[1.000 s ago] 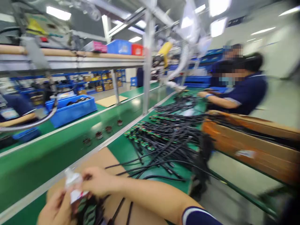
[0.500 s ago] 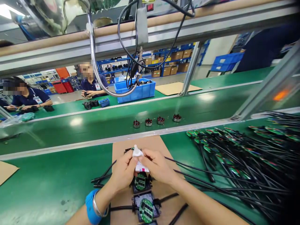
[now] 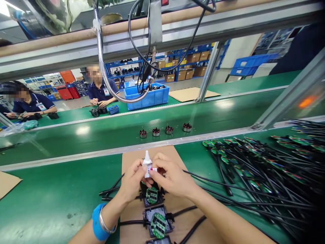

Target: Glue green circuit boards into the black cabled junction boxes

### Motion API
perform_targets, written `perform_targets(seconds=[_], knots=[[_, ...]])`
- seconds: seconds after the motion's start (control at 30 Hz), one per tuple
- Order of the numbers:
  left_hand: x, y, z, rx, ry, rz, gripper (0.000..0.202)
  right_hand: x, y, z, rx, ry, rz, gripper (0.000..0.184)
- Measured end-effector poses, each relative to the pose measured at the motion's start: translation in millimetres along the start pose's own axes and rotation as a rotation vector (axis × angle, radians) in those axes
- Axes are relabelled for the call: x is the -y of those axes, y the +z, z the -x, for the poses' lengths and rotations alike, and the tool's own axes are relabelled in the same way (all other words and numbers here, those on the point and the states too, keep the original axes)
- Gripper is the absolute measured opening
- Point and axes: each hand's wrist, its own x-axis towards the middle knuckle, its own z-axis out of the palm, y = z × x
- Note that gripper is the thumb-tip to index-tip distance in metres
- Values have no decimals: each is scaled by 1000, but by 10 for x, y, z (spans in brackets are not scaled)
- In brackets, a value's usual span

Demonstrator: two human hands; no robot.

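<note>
The tube (image 3: 147,165) is white with a red band; the housings (image 3: 146,217) below it are black, each holding a round green board (image 3: 158,225) dotted with silver, on a plain brown cardboard sheet (image 3: 132,157). The wristband (image 3: 95,222) is bright blue and the bangle (image 3: 103,223) beside it silver, both unpatterned. The bench top (image 3: 63,189) and conveyor belt (image 3: 101,135) are green, the cable pile (image 3: 259,183) is black with green ends flecked red, the bin (image 3: 152,98) is blue, and the small parts (image 3: 155,132) on the belt are silver with dark red tops.
</note>
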Motion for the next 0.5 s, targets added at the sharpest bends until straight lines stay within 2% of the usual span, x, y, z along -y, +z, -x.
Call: perform_targets(seconds=[0.1, 0.17, 0.23, 0.27, 0.4, 0.43, 0.5], knots=[[55, 33, 1, -29, 31, -15, 47, -78, 94, -14, -59, 217, -179, 16], [81, 61, -15, -73, 38, -19, 49, -102, 130, -9, -90, 256, -266, 12], [82, 82, -35, -111, 39, -8, 51, -99, 142, 10, -93, 152, -235, 9], [73, 89, -42, -126, 40, 4, 52, -93, 142, 23, -91, 70, -201, 12], [14, 100, -45, -121, 29, 67, 53, -82, 149, 65, -126, -149, -146, 41], [4, 100, -42, -111, 25, 81, 53, -85, 153, 67, -158, -193, -118, 38], [-3, 96, -36, -83, 15, 107, 51, -92, 156, 57, -199, -291, -42, 21]])
